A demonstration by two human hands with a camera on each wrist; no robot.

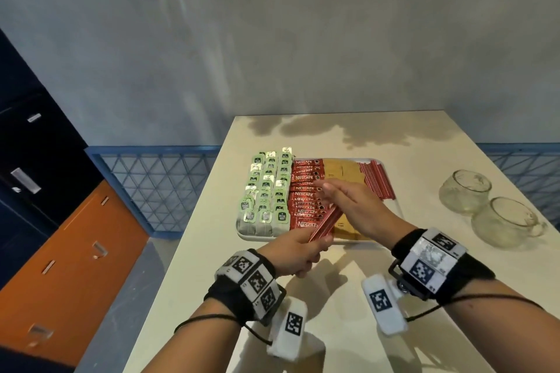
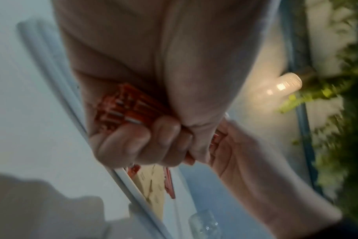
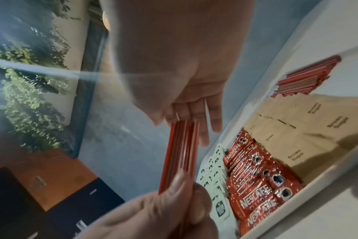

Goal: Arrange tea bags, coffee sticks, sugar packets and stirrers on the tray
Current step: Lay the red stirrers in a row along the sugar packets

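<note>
A white tray (image 1: 244,235) lies mid-table with four rows: green-tagged tea bags (image 1: 266,191), red coffee sticks (image 1: 304,194), brown sugar packets (image 1: 344,172) and red stirrers (image 1: 378,179) at the far right. My left hand (image 1: 306,247) grips a bundle of red stirrers (image 1: 325,225) by its lower end above the tray's front edge; the fingers (image 2: 133,142) curl round it. My right hand (image 1: 330,191) hovers over the coffee sticks, with straight fingers (image 3: 194,116) against the top end of the held bundle (image 3: 180,153).
Two glass cups (image 1: 465,191) (image 1: 506,221) stand on the cream table (image 1: 394,136) to the right of the tray. An orange and dark cabinet (image 1: 75,266) and a blue railing (image 1: 151,179) lie off the table's left edge.
</note>
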